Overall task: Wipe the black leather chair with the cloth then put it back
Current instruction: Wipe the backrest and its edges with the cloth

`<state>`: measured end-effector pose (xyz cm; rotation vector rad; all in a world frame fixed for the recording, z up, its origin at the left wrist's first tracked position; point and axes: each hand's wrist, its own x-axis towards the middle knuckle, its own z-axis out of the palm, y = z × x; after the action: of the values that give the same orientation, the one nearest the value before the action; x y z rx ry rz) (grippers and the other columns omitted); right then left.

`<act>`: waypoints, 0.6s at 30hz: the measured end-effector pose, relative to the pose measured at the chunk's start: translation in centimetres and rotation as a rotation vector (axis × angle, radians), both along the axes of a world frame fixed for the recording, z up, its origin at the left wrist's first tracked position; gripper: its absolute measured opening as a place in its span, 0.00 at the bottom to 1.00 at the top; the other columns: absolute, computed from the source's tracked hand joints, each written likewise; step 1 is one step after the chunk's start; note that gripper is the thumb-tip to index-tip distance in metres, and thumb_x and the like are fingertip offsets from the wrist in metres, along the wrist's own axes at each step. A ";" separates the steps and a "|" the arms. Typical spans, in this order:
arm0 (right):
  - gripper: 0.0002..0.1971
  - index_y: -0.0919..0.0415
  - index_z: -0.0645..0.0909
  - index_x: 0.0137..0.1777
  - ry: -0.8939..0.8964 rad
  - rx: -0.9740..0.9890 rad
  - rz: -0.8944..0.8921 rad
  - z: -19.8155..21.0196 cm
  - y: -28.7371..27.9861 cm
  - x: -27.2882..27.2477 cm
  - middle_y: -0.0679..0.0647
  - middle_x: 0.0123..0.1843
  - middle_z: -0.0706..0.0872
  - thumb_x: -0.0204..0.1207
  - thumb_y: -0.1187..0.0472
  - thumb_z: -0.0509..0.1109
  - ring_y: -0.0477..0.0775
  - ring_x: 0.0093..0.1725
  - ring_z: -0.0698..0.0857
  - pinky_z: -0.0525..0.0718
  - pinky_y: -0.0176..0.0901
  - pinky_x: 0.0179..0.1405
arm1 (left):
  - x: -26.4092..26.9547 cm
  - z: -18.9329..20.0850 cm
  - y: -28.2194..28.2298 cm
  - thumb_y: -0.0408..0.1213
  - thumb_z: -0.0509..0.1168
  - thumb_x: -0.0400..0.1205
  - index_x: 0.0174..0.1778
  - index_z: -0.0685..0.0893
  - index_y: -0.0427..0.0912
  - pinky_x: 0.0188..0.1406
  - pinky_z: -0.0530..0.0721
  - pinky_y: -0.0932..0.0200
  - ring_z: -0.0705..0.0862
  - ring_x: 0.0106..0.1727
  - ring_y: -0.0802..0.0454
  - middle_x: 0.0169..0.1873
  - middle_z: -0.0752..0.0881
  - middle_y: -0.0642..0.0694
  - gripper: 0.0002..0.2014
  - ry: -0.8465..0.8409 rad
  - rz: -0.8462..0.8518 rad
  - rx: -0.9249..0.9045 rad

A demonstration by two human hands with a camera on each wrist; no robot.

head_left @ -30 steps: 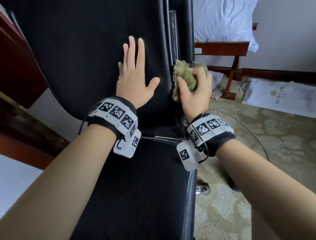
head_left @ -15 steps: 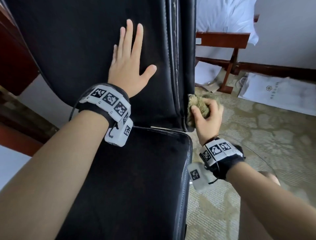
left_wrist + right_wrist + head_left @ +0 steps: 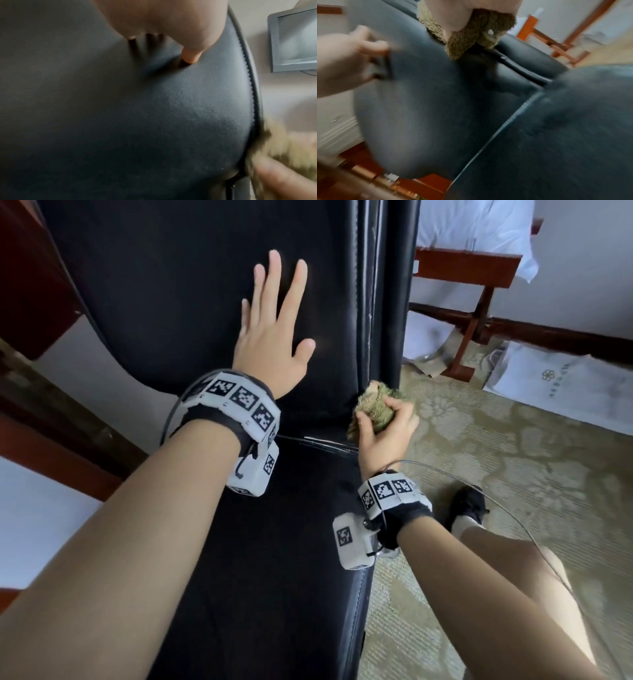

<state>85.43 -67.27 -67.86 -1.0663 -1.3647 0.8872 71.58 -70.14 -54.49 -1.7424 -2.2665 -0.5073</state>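
Observation:
The black leather chair [image 3: 178, 302] fills the middle of the head view, backrest above and seat [image 3: 274, 559] below. My left hand [image 3: 274, 337] lies flat on the backrest with straight, spread fingers; the left wrist view shows its thumb [image 3: 190, 54] pressing the leather [image 3: 120, 121]. My right hand [image 3: 383, 422] grips a bunched olive-green fuzzy cloth [image 3: 375, 405] against the backrest's lower right edge, just above the seam with the seat. In the right wrist view the cloth [image 3: 471, 37] hangs from the fist onto the leather [image 3: 436, 108].
Patterned beige carpet [image 3: 513, 474] lies to the right, with my shoe [image 3: 466, 505] and leg on it. A red-brown wooden frame [image 3: 476, 302] under white bedding [image 3: 479, 227] stands at the back right, a white paper bag [image 3: 555, 385] beside it. Dark wooden furniture [image 3: 34, 285] is on the left.
My right hand has slid the cloth down the backrest's right edge from mid-height to the bottom near the seat. The left hand stays flat on the backrest.

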 end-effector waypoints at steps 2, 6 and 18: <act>0.21 0.70 0.75 0.60 -0.009 -0.274 -0.003 -1.4 -0.2 0.1 0.70 0.57 0.76 0.69 0.66 0.76 0.49 0.52 0.74 0.66 0.26 0.51 | 0.2 0.0 0.1 0.36 0.62 0.81 0.83 0.43 0.47 0.79 0.45 0.42 0.39 0.82 0.40 0.82 0.40 0.41 0.40 -0.005 0.007 -0.002; 0.21 0.66 0.75 0.63 0.123 -0.514 -0.073 -1.4 -0.7 0.8 0.68 0.59 0.78 0.71 0.63 0.75 0.58 0.50 0.78 0.67 0.28 0.44 | 0.1 0.0 0.0 0.37 0.62 0.81 0.83 0.43 0.47 0.79 0.45 0.42 0.39 0.82 0.41 0.82 0.39 0.41 0.40 -0.003 0.000 -0.006; 0.22 0.44 0.71 0.58 0.444 -0.569 -0.111 2.1 -3.0 -3.4 0.55 0.60 0.71 0.69 0.57 0.76 0.54 0.54 0.77 0.73 0.40 0.51 | -1.2 -1.0 -1.2 0.38 0.61 0.82 0.83 0.42 0.48 0.79 0.44 0.44 0.37 0.82 0.42 0.82 0.37 0.41 0.39 0.076 -0.015 -0.126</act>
<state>82.03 -70.25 -65.80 -1.2554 -0.6871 1.3775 70.38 -71.32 -55.51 -1.8053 -2.2789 -0.3020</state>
